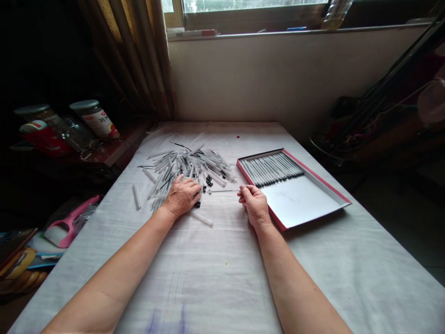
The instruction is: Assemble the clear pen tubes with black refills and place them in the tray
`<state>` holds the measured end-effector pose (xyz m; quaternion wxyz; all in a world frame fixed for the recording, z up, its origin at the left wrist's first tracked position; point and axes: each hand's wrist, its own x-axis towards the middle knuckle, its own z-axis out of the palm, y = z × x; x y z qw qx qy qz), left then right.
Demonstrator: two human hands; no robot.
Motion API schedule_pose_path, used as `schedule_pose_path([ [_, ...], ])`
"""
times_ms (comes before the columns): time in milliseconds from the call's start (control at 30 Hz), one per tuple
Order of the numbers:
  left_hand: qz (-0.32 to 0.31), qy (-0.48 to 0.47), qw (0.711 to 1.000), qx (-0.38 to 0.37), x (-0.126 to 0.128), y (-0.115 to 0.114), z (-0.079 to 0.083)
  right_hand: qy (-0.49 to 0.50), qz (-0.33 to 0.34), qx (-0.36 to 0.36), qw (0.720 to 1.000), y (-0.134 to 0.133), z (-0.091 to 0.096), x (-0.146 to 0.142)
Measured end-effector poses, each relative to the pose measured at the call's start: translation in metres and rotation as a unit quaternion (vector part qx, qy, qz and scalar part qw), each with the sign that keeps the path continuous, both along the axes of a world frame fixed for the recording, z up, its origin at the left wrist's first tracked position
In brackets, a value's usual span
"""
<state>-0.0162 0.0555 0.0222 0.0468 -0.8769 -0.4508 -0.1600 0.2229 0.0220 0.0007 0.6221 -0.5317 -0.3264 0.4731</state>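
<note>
My right hand (255, 204) pinches a thin pen refill (224, 190), which points left toward the pile. My left hand (183, 194) rests palm down on the near edge of a loose pile of clear pen barrels (208, 162) and dark thin parts; its fingers are bent and slightly apart, and the fingertips are partly hidden. Small black caps (209, 180) lie just beyond its fingers. One loose barrel (202, 218) lies on the cloth closer to me. Beside my right hand is a shallow red-edged box lid (299, 208), holding a row of assembled pens (273, 167) with black ends.
A pale cloth covers the table (215, 278). One barrel (136, 196) lies apart on the left. Jars (95, 118) stand on a dark side table at left, with a pink-handled tool (74, 222) below. A wall and window sill (278, 32) bound the far side.
</note>
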Motion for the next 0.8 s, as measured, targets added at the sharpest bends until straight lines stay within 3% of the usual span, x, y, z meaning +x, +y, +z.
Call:
schedule_pose_path([
  [167, 0.036, -0.128, 0.991, -0.001, 0.004, -0.004, -0.001, 0.020, 0.002, -0.002, 1.000, 0.000, 0.001, 0.001],
  [367, 0.101, -0.328, 0.933, -0.111, 0.003, -0.031, 0.000, 0.094, 0.018, 0.007, 0.995, -0.001, 0.007, -0.001],
  [567, 0.125, -0.366, 0.914, -0.124, -0.002, -0.057, -0.004, 0.096, 0.045, 0.022, 0.994, -0.006, 0.011, -0.009],
  [800, 0.123, -0.422, 0.877, -0.195, -0.002, -0.065, -0.007, 0.073, 0.064, 0.019, 0.995, -0.009, 0.009, -0.013],
])
